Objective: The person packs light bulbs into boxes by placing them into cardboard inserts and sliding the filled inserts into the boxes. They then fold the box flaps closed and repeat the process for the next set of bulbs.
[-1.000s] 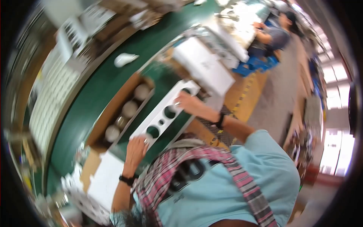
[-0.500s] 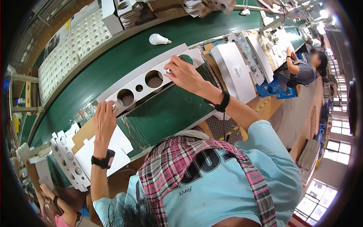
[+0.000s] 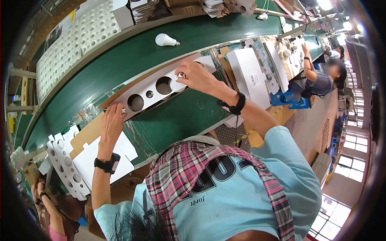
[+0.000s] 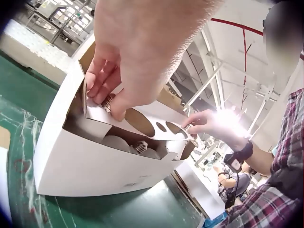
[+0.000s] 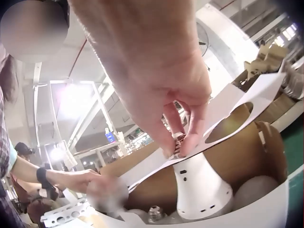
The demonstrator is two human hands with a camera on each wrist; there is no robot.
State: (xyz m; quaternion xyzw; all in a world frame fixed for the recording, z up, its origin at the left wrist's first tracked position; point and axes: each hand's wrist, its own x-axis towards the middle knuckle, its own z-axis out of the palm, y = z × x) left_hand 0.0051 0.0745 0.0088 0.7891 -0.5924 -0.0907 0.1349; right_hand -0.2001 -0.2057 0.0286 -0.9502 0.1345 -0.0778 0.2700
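In the head view a white card insert [image 3: 156, 97] with round holes lies over an open white box [image 4: 85, 164]. At the insert's left end my left hand [image 3: 113, 122] pinches the metal screw base [image 4: 109, 101] of a light bulb, whose body is hidden below the card. My right hand [image 3: 198, 78] pinches another bulb's screw base toward the right end; that white bulb [image 5: 199, 190] hangs under the insert in the right wrist view. Other bulbs sit inside the box, one screw base [image 5: 155, 213] pointing up. In the left wrist view the insert slants over the box's rim.
A loose white bulb [image 3: 165, 39] lies on the green belt beyond the box. White trays full of holes [image 3: 76, 50] stand at far left. Flat white cartons [image 3: 249, 74] lie at right, another holed insert [image 3: 66, 168] at left. Another person [image 3: 319, 80] sits at right.
The insert, with both hands at its ends, has moved away from the body and over the box, whose bulbs showed uncovered a second ago. Since half a second ago it has shifted only slightly.
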